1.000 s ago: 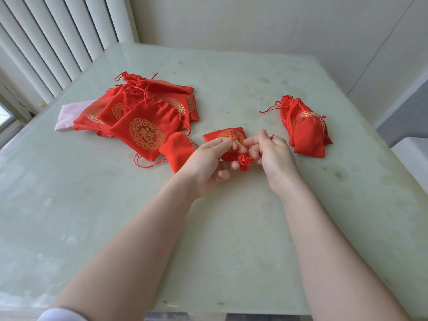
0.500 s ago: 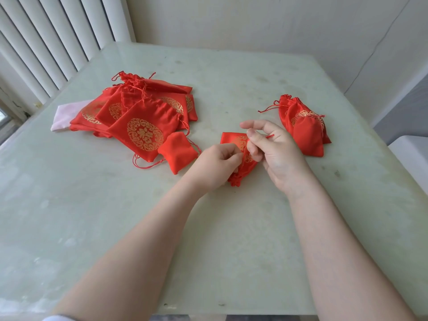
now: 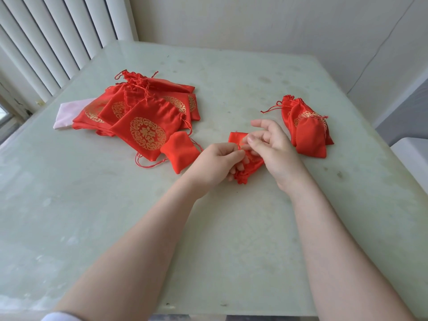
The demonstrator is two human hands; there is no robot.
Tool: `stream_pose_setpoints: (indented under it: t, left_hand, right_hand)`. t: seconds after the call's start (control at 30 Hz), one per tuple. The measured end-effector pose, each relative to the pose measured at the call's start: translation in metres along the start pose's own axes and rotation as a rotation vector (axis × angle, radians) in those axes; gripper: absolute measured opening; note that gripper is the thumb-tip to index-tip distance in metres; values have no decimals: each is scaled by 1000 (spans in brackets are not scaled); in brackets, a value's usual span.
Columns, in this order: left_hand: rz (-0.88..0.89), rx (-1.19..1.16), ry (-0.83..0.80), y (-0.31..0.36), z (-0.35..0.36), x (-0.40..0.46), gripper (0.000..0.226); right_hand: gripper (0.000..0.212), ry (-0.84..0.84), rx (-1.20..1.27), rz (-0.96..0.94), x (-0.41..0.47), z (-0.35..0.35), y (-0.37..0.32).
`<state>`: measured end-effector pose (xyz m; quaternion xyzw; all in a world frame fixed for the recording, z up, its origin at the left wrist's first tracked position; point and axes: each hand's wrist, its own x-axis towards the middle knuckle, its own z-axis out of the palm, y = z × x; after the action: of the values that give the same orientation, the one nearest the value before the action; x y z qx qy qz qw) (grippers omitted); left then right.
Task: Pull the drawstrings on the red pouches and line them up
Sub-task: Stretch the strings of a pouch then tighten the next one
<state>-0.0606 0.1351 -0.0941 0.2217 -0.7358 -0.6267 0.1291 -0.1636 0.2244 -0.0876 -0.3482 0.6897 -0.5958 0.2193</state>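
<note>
A small red pouch (image 3: 249,166) with gold print lies on the pale green table (image 3: 231,228) between my hands, its gathered neck pointing toward me. My left hand (image 3: 217,163) grips its left side with curled fingers. My right hand (image 3: 273,147) pinches at the pouch near its top, with the index finger stretched out; the drawstring itself is too thin to see. A heap of red pouches (image 3: 143,117) lies at the left. Two or three drawn pouches (image 3: 308,128) lie stacked at the right.
A pink cloth (image 3: 69,112) sticks out under the left heap. A small plain red pouch (image 3: 179,151) lies by the heap's near edge. White blinds (image 3: 46,42) line the left wall. A white object (image 3: 414,158) stands beyond the table's right edge.
The pouch has turned so its gathered neck now points toward me and lower. Both hands shifted their hold on it, and my right index finger has stretched out.
</note>
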Motion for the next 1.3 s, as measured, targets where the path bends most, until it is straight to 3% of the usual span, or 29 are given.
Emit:
stream_pose_setpoints:
  t: [0.17,0.3,0.43,0.63,0.83,1.03,1.2,1.3]
  left_hand:
    - [-50,-150,49,0,-2,1,30]
    - [-63,-187,42,-1,-3,1,27]
    - [-59,-191,83,-1,0,1,28]
    - [-56,-246,183,0,-2,2,22]
    - [-83,-247,160,1,-6,0,20]
    - [-110,-281,158,5,-6,-1,11]
    - [-60,-234,150,7,-9,-3,14]
    - [1,-83,195,6,-9,-5,15]
  right_hand:
    - [37,-99,-295,-145,-1,-3,4]
    - [19,-127,-364,-130,1,-4,4]
    - [26,-76,-329,-112,3,-10,6]
    - [26,-132,-197,-117,1,-6,3]
    - [31,-181,-190,-95,-2,-4,1]
    - [30,-118,-72,-71,-1,-6,-5]
    - [31,-79,-58,-66,-3,-4,-8]
    - [31,-64,-95,-72,-2,-3,-6]
